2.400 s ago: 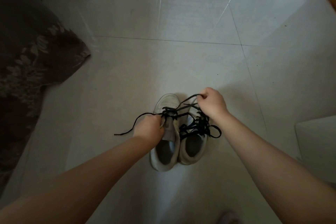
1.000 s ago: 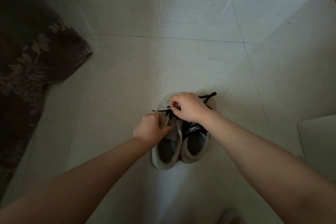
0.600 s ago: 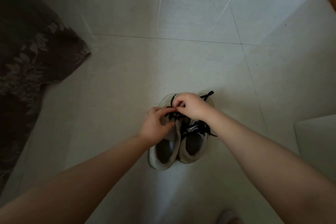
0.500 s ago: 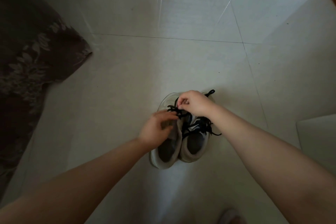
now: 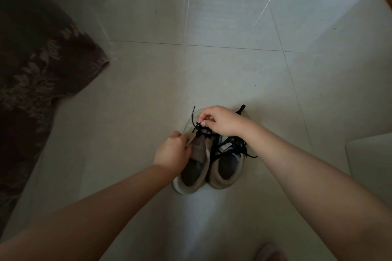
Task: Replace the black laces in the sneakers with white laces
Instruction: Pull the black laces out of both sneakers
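Sneakers sit side by side on the tiled floor [image 5: 212, 70], toes pointing away from the person who bends over them, heels nearest, so both lace rows face up and lie within easy reach. On the left sneaker [image 5: 192, 167] the left hand [image 5: 172, 152] has its grip closed on the tongue and the upper beside it, fingers curled round the fabric; this looks meant to pin the shoe down and keep the eyelets spread while the lace is drawn. The right hand [image 5: 220, 121] reaches across the toe end, its grip a pinch of thumb and fingertip on the black lace [image 5: 196, 123] at the front eyelets, where only a few crossings remain threaded; one loose end sticks up past the toe. My guess is that the lace is being worked out row by row and is close to coming free of this shoe. The right sneaker [image 5: 226, 165] waits just beside it, touching it along the inner side, its own black lace [image 5: 231, 147] lying untied in a loose tangle over the tongue and spilling off to the right. No white laces show anywhere I can see. A dark patterned cloth [image 5: 38, 65] hangs at the left, well apart from the work.
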